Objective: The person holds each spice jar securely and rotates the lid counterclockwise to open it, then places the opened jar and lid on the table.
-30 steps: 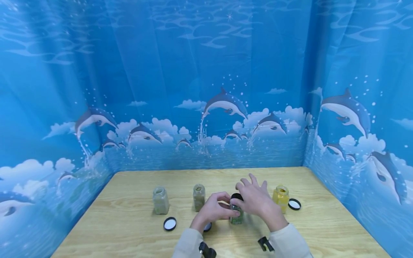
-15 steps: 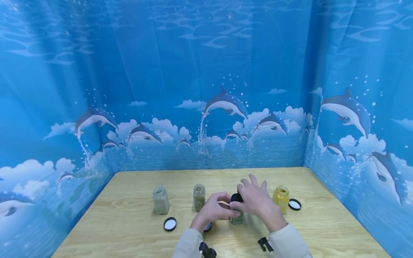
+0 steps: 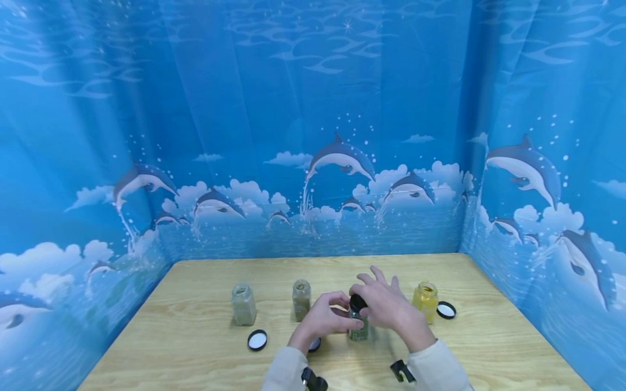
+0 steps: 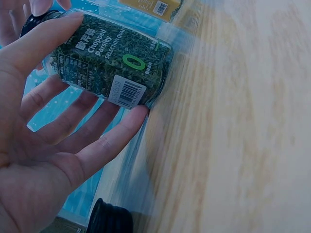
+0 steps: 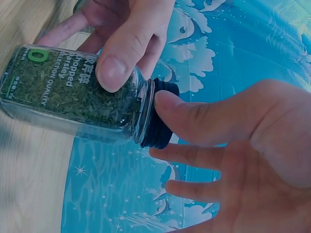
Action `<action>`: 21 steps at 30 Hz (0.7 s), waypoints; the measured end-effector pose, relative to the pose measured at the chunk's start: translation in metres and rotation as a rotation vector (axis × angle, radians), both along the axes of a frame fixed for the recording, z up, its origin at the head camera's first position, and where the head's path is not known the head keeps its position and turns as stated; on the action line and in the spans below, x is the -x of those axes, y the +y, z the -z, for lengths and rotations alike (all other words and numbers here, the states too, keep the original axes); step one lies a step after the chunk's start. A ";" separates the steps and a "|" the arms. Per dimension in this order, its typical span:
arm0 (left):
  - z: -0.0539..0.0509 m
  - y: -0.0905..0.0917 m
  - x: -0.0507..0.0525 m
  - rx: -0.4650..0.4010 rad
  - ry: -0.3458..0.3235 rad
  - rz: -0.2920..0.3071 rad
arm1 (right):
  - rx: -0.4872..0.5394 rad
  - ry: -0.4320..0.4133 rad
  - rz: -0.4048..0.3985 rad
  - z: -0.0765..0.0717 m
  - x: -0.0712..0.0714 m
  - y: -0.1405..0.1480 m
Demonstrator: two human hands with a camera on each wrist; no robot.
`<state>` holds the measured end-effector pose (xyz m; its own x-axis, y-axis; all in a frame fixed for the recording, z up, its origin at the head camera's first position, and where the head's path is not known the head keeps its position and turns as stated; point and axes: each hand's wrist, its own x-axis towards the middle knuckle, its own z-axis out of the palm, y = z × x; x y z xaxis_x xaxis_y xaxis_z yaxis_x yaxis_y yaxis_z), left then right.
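Note:
A glass jar of chopped parsley (image 3: 358,332) stands on the wooden table between both hands. My left hand (image 3: 329,315) holds its body, thumb across the label side, as the left wrist view of the jar (image 4: 116,60) shows. With thumb and fingertips, my right hand (image 3: 386,303) pinches the black lid (image 5: 164,115) at the jar's mouth. Seen from the head, the lid looks slightly tilted; part of it is hidden by the right hand. In the right wrist view, the remaining right fingers extend away from the jar.
Three uncapped jars stand on the table (image 3: 195,331): a pale one (image 3: 243,309), a brownish-green one (image 3: 301,304) and a yellow one (image 3: 425,305). Loose black lids lie near them: left lid (image 3: 257,340), right lid (image 3: 446,310), and one (image 3: 315,344) partly behind the left wrist.
My right hand has shifted slightly left, its fingers turning over the lid, which now tilts more. The left hand and the jar stay in place.

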<state>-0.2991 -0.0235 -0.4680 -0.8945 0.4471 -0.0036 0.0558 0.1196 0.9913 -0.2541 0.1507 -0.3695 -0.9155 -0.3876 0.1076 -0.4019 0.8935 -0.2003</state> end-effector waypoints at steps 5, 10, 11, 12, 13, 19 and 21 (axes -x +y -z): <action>0.000 0.000 0.000 -0.002 0.001 0.000 | 0.000 -0.008 -0.013 -0.001 0.000 0.000; 0.000 0.000 0.001 -0.006 -0.004 0.004 | 0.013 -0.009 -0.024 -0.002 0.000 0.001; 0.000 0.000 0.000 -0.005 -0.004 0.004 | 0.015 -0.003 -0.027 -0.003 0.000 0.001; -0.001 0.001 0.000 -0.003 -0.004 0.004 | 0.017 0.004 -0.031 -0.003 0.000 0.002; -0.001 0.001 0.000 -0.001 -0.003 0.003 | 0.019 0.012 -0.034 -0.003 0.001 0.002; -0.001 0.000 0.000 0.012 -0.003 -0.005 | 0.017 0.061 -0.033 -0.006 0.002 0.004; 0.000 0.000 0.000 0.009 -0.002 -0.007 | 0.008 0.074 -0.027 -0.007 0.003 0.006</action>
